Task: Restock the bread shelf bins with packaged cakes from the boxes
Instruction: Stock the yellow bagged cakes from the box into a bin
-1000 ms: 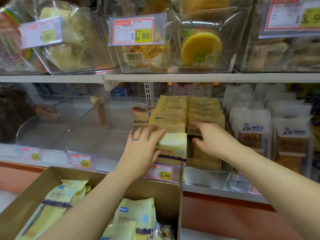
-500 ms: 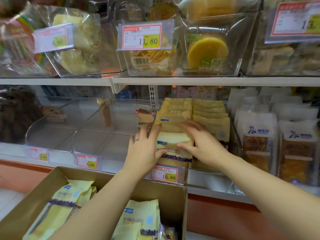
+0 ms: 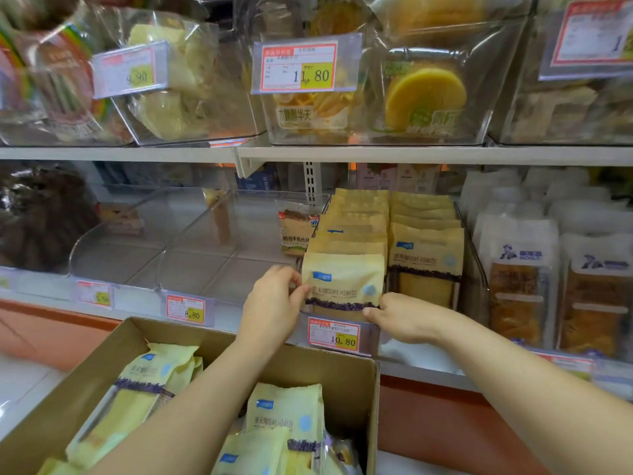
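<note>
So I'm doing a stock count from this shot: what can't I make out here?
Head view only.
- Cardboard box: pack count, hidden by the left forearm and the bottom edge.
- Yellow packs behind the front pack: count, only their tops show.
- Top-right price tag: cut by the right edge, blurred.
- Lower-left price tag: digits blurred.

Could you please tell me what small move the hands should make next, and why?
Probably let go: the left hand and right hand hold the front pack, already upright in its bin; more packs wait in the box.
</note>
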The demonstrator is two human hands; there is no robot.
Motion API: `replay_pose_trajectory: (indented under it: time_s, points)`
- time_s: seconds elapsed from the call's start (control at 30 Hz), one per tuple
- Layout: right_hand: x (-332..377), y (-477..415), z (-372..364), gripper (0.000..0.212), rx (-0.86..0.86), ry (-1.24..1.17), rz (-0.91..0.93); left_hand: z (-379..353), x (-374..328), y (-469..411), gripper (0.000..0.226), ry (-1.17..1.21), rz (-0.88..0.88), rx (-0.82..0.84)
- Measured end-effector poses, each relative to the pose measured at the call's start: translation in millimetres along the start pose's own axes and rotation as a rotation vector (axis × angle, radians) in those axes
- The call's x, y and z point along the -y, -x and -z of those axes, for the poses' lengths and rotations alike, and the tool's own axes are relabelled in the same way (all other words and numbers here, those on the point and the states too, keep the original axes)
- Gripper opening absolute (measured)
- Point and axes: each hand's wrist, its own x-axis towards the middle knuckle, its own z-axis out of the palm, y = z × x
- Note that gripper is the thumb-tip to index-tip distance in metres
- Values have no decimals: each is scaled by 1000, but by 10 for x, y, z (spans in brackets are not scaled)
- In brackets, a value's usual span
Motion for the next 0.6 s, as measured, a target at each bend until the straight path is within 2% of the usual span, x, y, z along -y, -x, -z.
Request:
replay_pose_trajectory:
  time_s: [0.2, 0.27, 0.33, 0.47, 0.6]
  points:
    - [-4, 8, 17, 49, 64, -44, -7, -11, 24, 20, 11, 72, 25, -23]
    - [-49, 34, 43, 52, 29, -33, -26, 24, 17, 17, 11, 99, 38, -7]
    - [-65, 104, 98, 54, -72, 42, -19, 62, 11, 38, 10, 106, 42, 2]
    - [11, 368, 174, 46, -301, 183, 40, 148, 33, 197, 27, 113, 16, -28]
    - [207, 643, 89, 34, -498, 276, 122, 351, 156, 563, 24, 77, 7, -47]
